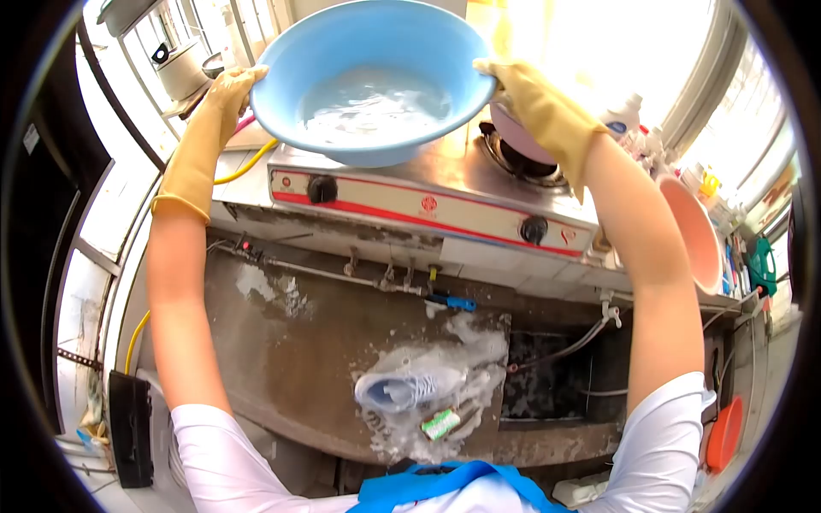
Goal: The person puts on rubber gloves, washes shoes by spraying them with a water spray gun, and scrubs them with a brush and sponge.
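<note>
A large blue basin [299, 51] with some water in it is held up over the gas stove [410, 201]. My left hand [229, 90], in a yellow rubber glove, grips the basin's left rim. On the opposite rim my right hand [505, 79], gloved the same way, has its fingers closed round the edge. Below, a light blue laced shoe [402, 389] lies amid suds on the wet brown slab [282, 359]. Beside the shoe is a small green and white packet [440, 424].
A blue-handled brush [453, 303] lies by the pipe and taps. A dark sink basin [547, 376] is at the right of the slab. A pot [182, 73] stands on the left rack. Bottles [629, 115] and an orange basin [688, 231] line the right.
</note>
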Tool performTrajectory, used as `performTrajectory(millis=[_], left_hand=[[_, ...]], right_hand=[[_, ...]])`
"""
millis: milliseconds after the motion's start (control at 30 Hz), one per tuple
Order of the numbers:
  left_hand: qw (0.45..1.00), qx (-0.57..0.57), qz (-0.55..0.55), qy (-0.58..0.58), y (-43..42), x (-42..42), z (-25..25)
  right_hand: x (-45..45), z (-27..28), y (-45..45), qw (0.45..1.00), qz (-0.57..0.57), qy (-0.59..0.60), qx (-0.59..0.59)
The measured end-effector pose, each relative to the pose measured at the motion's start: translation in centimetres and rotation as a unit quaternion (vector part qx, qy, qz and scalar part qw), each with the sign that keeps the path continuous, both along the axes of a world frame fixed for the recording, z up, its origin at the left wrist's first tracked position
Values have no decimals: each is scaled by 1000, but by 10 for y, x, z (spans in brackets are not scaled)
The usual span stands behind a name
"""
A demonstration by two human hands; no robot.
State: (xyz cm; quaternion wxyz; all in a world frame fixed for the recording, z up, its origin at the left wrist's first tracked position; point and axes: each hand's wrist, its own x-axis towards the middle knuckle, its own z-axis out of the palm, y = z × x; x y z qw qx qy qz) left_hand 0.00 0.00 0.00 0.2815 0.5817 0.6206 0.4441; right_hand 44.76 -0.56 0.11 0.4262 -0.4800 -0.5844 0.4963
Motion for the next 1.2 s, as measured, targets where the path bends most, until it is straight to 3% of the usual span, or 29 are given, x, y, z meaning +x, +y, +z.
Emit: performTrajectory(millis=[67,100,133,200,233,267,400,433,500,567,600,633,700,767,833,933,1033,1100,1200], left_hand=[[997,56,42,-25,12,-10,-17],[998,40,43,-21,66,-49,-47],[974,212,-28,81,76,-55,-52],[991,29,121,-40,88,-39,-31],[990,5,134,-50,101,-48,-40],[990,10,131,-57,120,-63,-52],[986,47,99,-126,177,-107,-76],[974,69,99,-190,177,-106,-80],[983,61,91,-148,172,-110,-77],[990,54,79,-106,150,-104,-64],[994,19,76,-81,129,-96,-47],[996,-27,68,-53,113,-85,-45],[971,52,106,-208,117,-107,-71],[983,96,-16,-159,91,-148,-102],[991,94,67,-70,-28,-42,-101],[995,-39,-28,-91,-143,20,-146],[961,-201,-120,-150,-259,118,-187],[928,-270,-196,-168,-317,173,-224],[861,-338,-306,-224,-386,280,-261]], right_hand=[[-14,10,-12,994,-52,-68,61],[-37,-8,37,996,-51,-65,44],[-43,-11,61,988,-71,-126,55],[-48,-19,118,974,-95,-189,77],[-48,-40,152,961,-60,-178,202],[-45,-63,181,933,-24,-166,320],[-46,-63,190,852,6,-220,475],[-53,-53,174,892,6,-219,397],[-66,-32,137,948,-7,-217,232],[-65,-30,134,933,-94,-273,215],[-69,-14,124,908,-103,-388,119],[-67,-6,110,910,-110,-386,106],[-45,6,70,881,-81,-437,159],[-10,27,-20,880,-68,-450,138],[20,36,-102,873,-16,-464,151],[81,-11,-177,865,20,-495,80],[170,-110,-258,878,55,-469,82],[223,-160,-318,899,51,-423,-101],[321,-270,-393,920,9,-286,-268]])
